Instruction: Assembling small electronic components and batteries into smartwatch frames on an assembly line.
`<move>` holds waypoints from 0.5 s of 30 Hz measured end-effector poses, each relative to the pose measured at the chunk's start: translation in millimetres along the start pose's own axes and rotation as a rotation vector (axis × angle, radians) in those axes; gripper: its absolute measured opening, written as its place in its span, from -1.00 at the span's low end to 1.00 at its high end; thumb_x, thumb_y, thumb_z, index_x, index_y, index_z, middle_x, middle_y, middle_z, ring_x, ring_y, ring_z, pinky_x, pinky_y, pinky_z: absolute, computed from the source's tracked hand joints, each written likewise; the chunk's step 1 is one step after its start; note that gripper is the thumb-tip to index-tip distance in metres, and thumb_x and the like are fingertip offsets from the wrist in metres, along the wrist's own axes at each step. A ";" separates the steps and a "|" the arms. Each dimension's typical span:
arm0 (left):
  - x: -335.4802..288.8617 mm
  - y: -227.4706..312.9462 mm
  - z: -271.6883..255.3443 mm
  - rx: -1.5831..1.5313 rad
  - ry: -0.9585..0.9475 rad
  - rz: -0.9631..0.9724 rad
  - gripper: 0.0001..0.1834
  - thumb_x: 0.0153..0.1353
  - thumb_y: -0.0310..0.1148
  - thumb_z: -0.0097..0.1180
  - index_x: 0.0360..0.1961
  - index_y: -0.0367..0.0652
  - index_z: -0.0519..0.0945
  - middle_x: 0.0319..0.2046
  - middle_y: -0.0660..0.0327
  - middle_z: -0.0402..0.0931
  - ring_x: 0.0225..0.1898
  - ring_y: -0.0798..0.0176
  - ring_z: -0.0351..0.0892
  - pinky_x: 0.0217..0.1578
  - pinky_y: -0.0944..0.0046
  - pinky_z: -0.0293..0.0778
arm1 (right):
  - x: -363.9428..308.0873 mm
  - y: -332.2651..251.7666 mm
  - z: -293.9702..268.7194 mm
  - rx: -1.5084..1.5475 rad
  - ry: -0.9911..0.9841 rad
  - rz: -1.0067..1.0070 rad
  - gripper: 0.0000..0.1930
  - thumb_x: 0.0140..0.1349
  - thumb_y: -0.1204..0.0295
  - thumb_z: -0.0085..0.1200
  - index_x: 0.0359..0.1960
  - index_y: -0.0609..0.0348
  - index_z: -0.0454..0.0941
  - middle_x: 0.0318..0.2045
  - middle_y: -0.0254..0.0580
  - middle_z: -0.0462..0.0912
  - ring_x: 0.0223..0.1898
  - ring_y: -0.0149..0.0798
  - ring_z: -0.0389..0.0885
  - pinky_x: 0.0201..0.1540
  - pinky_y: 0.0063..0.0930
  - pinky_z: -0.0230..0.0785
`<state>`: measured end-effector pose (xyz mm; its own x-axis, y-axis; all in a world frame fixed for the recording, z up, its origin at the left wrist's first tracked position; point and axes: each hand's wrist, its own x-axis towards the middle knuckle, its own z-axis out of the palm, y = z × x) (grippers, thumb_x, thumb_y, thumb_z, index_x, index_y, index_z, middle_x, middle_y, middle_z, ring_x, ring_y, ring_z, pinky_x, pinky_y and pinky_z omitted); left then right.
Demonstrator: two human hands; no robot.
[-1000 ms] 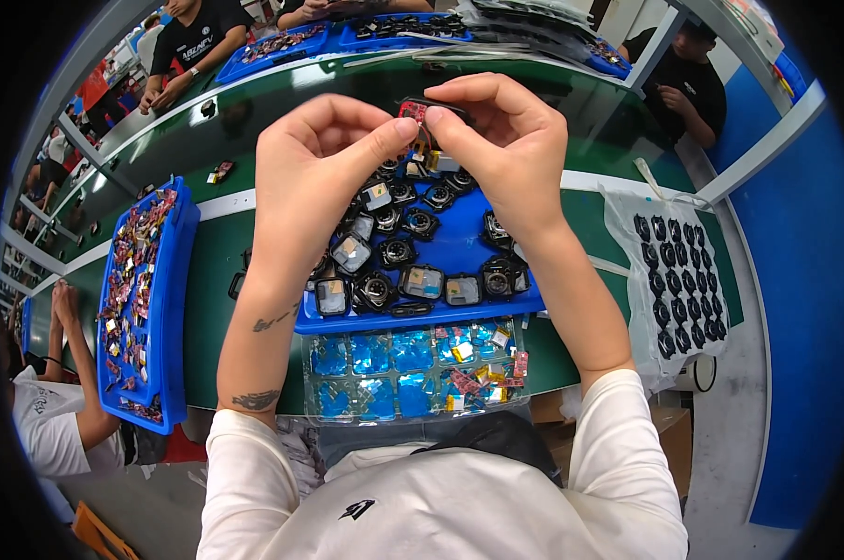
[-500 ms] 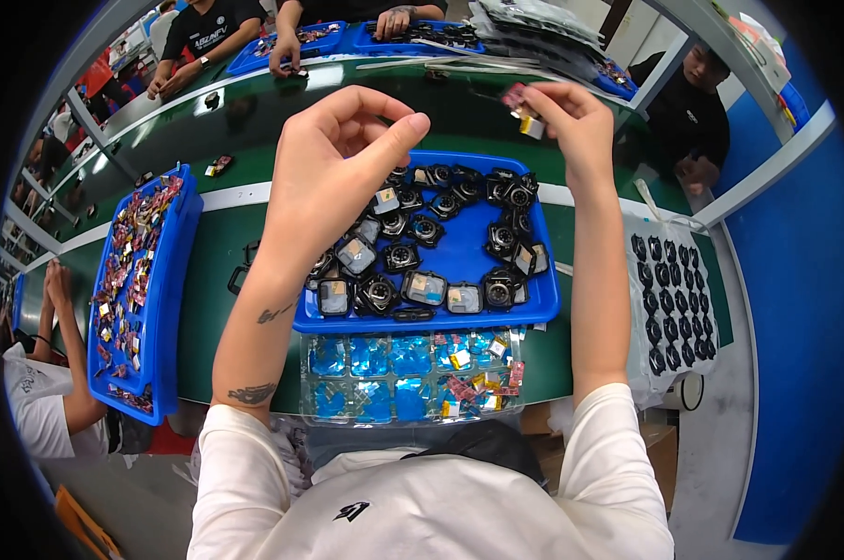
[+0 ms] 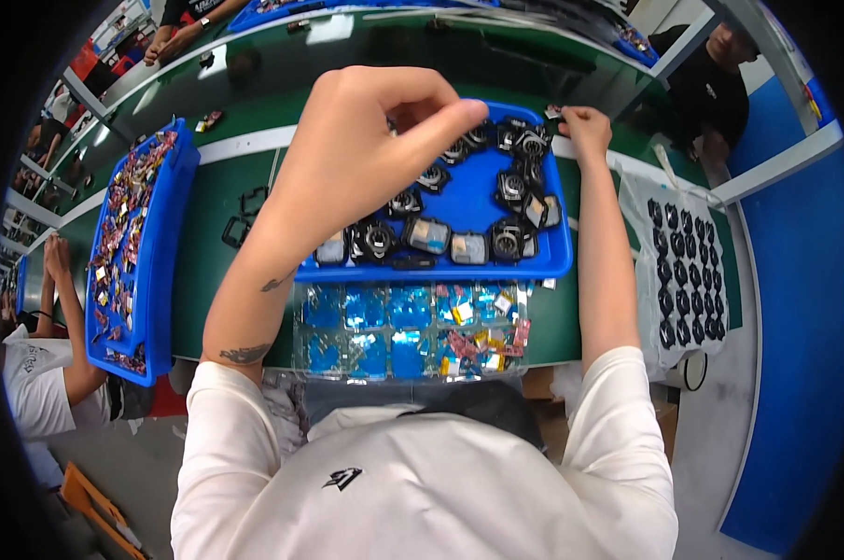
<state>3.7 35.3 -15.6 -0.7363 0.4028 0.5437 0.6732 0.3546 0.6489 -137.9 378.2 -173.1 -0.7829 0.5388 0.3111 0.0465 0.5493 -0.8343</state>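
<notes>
My left hand (image 3: 375,140) is raised over the left part of a blue tray (image 3: 440,273), its thumb and fingers curled together. Whatever it pinches, if anything, is hidden. In the tray lie several black watch cases (image 3: 376,240), some with round backs and some with pale rectangular inner faces (image 3: 427,235). Beyond the tray's far right corner, my right hand (image 3: 587,133) is closed by the green belt. At its fingertips shows a small circuit board (image 3: 553,112), reddish and pale, partly covered.
A clear compartment tray (image 3: 366,355) with blue film pieces and small batteries lies nearest me. Left stands a blue bin (image 3: 170,243) of circuit boards; right, a white sheet (image 3: 669,317) bears rows of black parts. Black frames (image 3: 240,229) lie left of the tray. A co-worker (image 3: 711,93) sits far right.
My right hand has moved the circuit board from above the belt to down beside the tray's far right corner. My left hand has shifted slightly right and still curls. The view has tilted.
</notes>
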 end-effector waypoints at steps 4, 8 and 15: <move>-14.5 1.3 15.8 0.073 -0.219 0.130 -0.89 0.00 -0.46 0.25 -0.46 -0.30 0.63 -0.58 0.20 0.54 -0.58 0.37 0.44 -0.54 0.41 0.34 | 8.6 0.7 2.5 -0.261 -0.006 -0.087 -0.80 -0.07 0.27 0.11 -0.42 -0.01 0.70 -0.47 -0.14 0.68 -0.31 -0.06 0.65 -0.18 -0.32 0.46; -61.8 8.1 32.7 0.212 -0.448 0.202 -0.82 -0.07 -0.42 0.28 -0.38 -0.22 0.64 -0.48 0.14 0.52 -0.38 0.12 0.52 -0.39 0.21 0.46 | 9.0 -12.9 -5.8 -0.181 0.068 -0.118 -0.79 -0.06 0.25 0.11 -0.42 0.00 0.70 -0.39 -0.15 0.68 -0.26 -0.06 0.64 -0.14 -0.28 0.45; -126.2 5.3 62.9 0.140 -0.541 0.035 -0.81 -0.08 -0.43 0.29 -0.36 -0.18 0.64 -0.41 0.20 0.47 -0.32 0.15 0.48 -0.35 0.19 0.43 | -14.9 -86.2 -53.7 0.411 -0.117 -0.328 -0.79 0.17 0.36 0.11 -0.22 0.17 0.63 -0.29 -0.27 0.67 -0.32 -0.43 0.63 -0.30 -0.61 0.41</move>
<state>104.5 39.4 -114.3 -0.5979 0.7788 0.1894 0.7265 0.4268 0.5385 -97.0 357.1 -81.4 -0.7806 0.2934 0.5519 -0.4404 0.3684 -0.8187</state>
